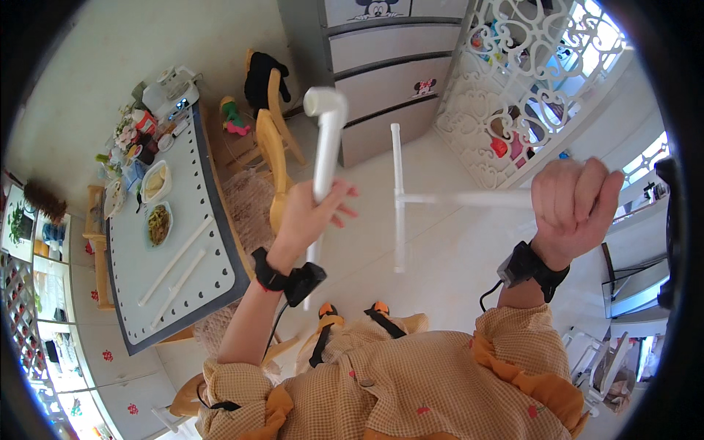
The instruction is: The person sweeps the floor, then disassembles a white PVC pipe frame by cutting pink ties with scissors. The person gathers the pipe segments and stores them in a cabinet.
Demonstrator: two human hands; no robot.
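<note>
My left hand (312, 213) grips a white plastic pipe (327, 150) held upright, with an elbow fitting (323, 101) at its top end. A thinner white length shows below that hand; whether it is the same piece I cannot tell. Some of the left fingers stick out past the pipe. On the other side, my right hand (576, 205) is closed in a fist around the end of a T-shaped white pipe assembly (399, 161). Its long stem runs leftward to a crossbar, which stands apart from the left hand's pipe. Both wrists wear black strapped devices.
To the left stands a table (121, 293) bearing two white pipes (176, 260), a dish of food (158, 224), a white container (156, 182) and various jars. Wooden chairs (273, 158) stand beside it. Grey drawers (381, 88) and a white scrollwork screen (469, 132) are ahead.
</note>
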